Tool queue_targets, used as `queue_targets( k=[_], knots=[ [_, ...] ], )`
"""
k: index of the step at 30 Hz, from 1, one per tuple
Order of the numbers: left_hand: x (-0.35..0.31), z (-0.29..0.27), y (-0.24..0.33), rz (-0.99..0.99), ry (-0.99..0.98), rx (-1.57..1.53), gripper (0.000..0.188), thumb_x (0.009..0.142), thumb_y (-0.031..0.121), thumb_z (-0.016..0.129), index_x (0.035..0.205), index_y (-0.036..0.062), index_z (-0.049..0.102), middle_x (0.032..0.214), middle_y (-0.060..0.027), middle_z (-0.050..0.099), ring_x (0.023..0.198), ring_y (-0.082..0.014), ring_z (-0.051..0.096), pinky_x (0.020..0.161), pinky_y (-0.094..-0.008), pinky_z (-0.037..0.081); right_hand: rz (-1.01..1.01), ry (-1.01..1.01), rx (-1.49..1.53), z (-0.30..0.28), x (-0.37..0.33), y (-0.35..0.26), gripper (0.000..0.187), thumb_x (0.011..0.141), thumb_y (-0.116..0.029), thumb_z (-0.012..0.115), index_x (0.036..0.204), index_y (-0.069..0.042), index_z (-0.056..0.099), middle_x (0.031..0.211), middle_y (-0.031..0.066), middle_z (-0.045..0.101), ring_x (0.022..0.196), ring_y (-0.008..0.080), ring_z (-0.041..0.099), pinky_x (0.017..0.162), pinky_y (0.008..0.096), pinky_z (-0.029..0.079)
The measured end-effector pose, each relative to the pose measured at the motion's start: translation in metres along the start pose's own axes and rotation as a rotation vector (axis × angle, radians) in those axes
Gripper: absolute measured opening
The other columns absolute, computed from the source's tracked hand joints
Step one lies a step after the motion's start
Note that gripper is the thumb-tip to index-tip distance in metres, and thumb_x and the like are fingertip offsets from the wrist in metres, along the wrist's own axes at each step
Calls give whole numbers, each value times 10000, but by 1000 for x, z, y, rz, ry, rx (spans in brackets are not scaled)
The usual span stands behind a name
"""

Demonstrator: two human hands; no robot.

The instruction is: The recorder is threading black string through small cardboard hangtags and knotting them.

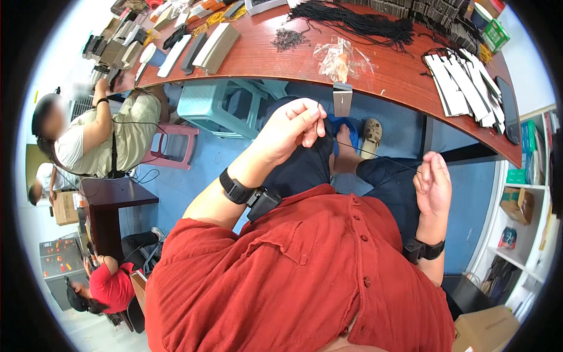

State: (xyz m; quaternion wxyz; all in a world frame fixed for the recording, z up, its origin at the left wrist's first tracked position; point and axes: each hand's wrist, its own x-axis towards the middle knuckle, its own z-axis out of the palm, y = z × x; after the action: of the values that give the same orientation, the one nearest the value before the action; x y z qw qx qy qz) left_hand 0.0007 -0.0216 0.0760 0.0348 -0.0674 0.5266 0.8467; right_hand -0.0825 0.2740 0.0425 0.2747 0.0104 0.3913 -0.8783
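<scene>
A thin black cord (387,158) runs between my hands above my lap. One end is pinched in the fingertips of my left hand (298,124), which is raised in front of the table edge. My right hand (433,180), farther right and a little lower, has its thumb and fingers closed on the other end. Between and beyond the hands, a small grey block-like stack (342,100) sits at the table's near edge. Behind it lies a crumpled clear plastic bag (341,58). A long bundle of black cords (358,22) stretches across the far side of the table.
White and black strips (463,85) fan out at the table's right, beside a dark phone (508,111). Pale card stacks (216,48) and a blue cup (152,56) stand left. A teal stool (217,105) is below the table. Other people sit at the left.
</scene>
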Motion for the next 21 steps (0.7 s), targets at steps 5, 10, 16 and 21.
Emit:
queue_targets(
  k=[5,10,16,21],
  knots=[
    [-22,1,-7,42,88,288,147,856,170,561,885,35,614,739,11,565,597,-54,473,542,-187,382,-79,-107,-745,50,-1,33,180,874,-151,510,867,-16,628,716,14,593,490,26,413,441,161,322],
    [-39,0,-19,242,99,453,120,820,108,604,882,23,661,751,8,583,633,-55,489,555,-183,392,67,-338,-824,116,2,66,159,856,-141,518,847,-37,637,674,-19,580,509,27,430,468,163,343],
    [-57,-28,-14,33,160,197,146,817,129,615,904,22,664,715,2,599,593,-45,482,530,-178,388,196,-411,-915,151,14,78,166,867,-165,525,799,-50,623,688,-26,572,514,24,412,467,167,326],
    [-56,-51,-17,-20,88,-85,176,828,139,603,922,-2,649,690,4,590,562,-41,446,518,-181,363,299,-444,-998,164,26,93,166,862,-179,534,790,-53,616,671,-31,557,518,25,405,472,167,322]
  ],
)
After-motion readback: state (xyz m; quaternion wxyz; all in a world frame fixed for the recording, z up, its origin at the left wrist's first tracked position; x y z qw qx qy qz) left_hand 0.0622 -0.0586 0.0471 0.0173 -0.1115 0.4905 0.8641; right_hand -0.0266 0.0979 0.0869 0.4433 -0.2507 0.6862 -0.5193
